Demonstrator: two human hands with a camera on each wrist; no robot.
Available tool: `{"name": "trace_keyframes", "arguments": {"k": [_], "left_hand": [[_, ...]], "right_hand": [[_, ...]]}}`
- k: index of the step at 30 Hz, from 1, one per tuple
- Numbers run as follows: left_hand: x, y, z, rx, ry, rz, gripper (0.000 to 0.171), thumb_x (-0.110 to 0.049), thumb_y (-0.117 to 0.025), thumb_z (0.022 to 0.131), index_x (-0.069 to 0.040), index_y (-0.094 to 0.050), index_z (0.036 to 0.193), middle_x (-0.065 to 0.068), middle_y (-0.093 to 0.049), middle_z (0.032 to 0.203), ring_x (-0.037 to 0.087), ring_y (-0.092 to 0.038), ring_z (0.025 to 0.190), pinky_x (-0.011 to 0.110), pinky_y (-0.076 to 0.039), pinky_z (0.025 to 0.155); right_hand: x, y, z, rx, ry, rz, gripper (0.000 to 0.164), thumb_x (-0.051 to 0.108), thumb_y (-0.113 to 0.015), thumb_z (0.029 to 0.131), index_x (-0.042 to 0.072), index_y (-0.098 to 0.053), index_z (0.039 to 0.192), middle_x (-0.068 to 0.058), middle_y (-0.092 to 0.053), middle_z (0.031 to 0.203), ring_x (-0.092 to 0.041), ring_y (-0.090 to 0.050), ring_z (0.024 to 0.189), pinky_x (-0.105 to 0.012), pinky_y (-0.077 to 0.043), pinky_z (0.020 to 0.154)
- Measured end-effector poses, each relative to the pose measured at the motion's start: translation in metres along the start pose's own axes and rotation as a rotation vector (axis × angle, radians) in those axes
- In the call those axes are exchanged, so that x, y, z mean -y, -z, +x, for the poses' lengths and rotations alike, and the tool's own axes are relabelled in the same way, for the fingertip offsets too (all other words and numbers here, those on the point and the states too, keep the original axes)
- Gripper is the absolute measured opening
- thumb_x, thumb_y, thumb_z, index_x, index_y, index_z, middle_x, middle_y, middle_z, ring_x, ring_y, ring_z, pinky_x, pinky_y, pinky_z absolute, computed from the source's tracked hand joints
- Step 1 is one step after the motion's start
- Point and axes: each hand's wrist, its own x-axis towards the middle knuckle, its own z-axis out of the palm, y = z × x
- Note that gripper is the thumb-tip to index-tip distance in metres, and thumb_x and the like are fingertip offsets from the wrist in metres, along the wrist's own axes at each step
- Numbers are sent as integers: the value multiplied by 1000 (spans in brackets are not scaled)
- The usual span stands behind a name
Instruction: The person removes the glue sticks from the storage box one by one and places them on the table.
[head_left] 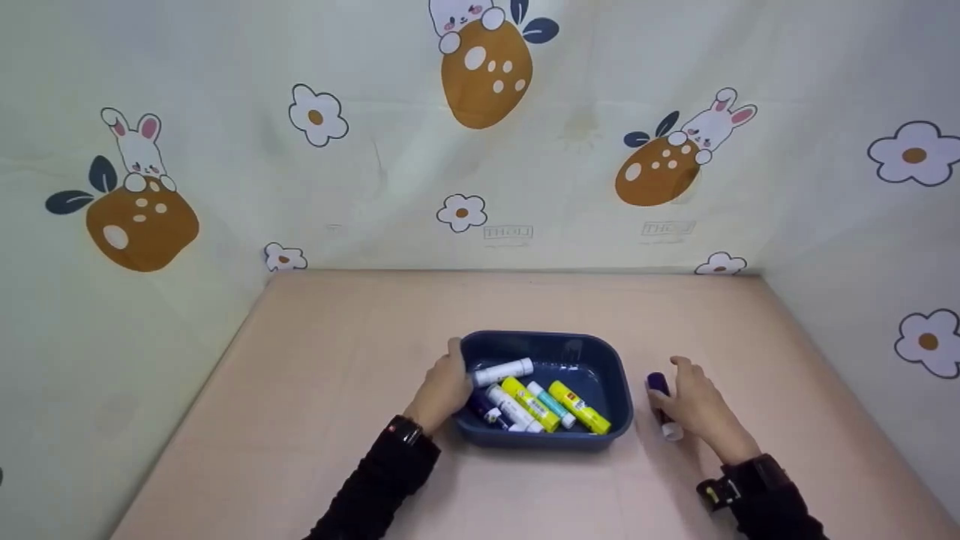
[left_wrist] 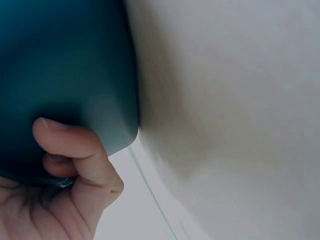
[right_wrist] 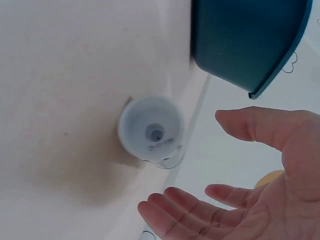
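Note:
My left hand (head_left: 442,386) grips the left rim of a dark blue plastic basin (head_left: 536,441); in the left wrist view its curled fingers (left_wrist: 75,145) press the basin's outer wall. Inside lie several glue sticks: yellow ones (head_left: 579,407), white ones (head_left: 504,372), one teal and white (head_left: 551,405) and one dark purple (head_left: 487,409). Right of the basin, a dark purple glue stick (head_left: 656,384) with a white end lies on the table. My right hand (head_left: 697,401) hovers beside it, thumb and fingers spread apart. The right wrist view shows that glue stick (right_wrist: 151,129) end-on, between thumb and fingers.
A pale peach cloth covers the table (head_left: 337,337). Behind and at both sides hang light curtains (head_left: 375,187) printed with rabbits, fruit and flowers. Dark bands with cameras sit on both wrists.

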Motion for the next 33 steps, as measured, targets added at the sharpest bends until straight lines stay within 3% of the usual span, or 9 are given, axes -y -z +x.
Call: {"name": "trace_keyframes", "arguments": {"k": [12, 19, 27, 33], "left_hand": [[0, 0, -1, -38, -56, 20, 45, 1, -54, 80, 2, -34, 120, 25, -61, 91, 33, -61, 74, 46, -49, 63], [-1, 0, -1, -39, -39, 10, 44, -1, -53, 81, 2, -35, 121, 25, -61, 93, 35, -62, 78, 47, -50, 66], [-1, 0, -1, -46, -43, 10, 46, -1, -53, 80, 2, -35, 122, 25, -62, 93, 36, -62, 79, 49, -49, 67], [0, 0, -1, -34, -30, 1, 47, 0, -53, 81, 2, -34, 123, 25, -62, 94, 36, -62, 79, 48, -50, 68]], "right_hand": [[38, 12, -12, -68, 136, -1, 63, 19, -62, 85, -12, -34, 132, -33, -48, 117, -45, -50, 106, -54, -43, 85], [61, 12, -18, -49, 174, 70, 61, 20, -63, 85, -6, -36, 134, -29, -49, 120, -39, -54, 102, -51, -46, 83], [78, 1, -17, 2, 230, 161, 59, 15, -65, 84, -3, -38, 134, -24, -50, 120, -35, -54, 104, -47, -48, 84], [86, -17, -12, 52, 252, 144, 58, 12, -68, 82, 0, -42, 133, -21, -51, 122, -34, -54, 108, -47, -47, 89]]}}
